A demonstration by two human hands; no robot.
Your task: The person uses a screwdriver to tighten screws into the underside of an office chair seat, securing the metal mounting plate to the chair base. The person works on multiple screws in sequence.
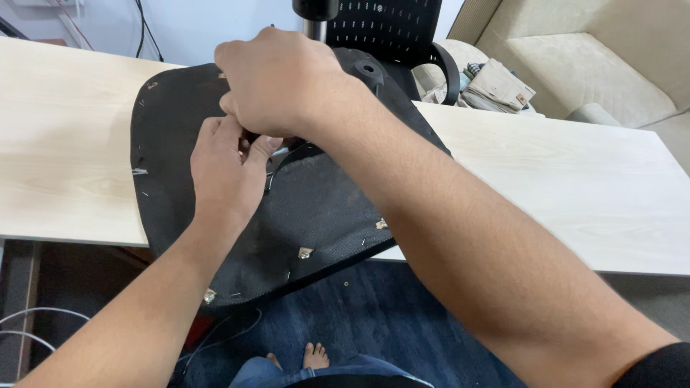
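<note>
Black fabric-covered seat pan (316, 215) lies upside down on the light wood desk (546, 187), near edge overhanging the desk front above the blue carpet (374, 316). The underside shows staples and small metal clips along the near rim, plus a raised plastic boss with a hole at the far right. Left hand (226, 169) rests on the middle of the pan, fingers (248, 147) curled narrow and pinching at something dark at the fabric seam; what exactly is pinched cannot be told, as the other hand covers it. Right hand (280, 82) sits just beyond and above the left, touching it, fingers bent under and closed onto the same spot; their tips are hidden. Right forearm crosses the pan from near right. Far side: mesh chair back (388, 29) with a black post, standing behind the desk. Far right: beige sofa (611, 57) with folded cloth (499, 86) beside it. Near centre: bare toes and denim knees of the person. White cable (29, 323) on the floor, near left.
</note>
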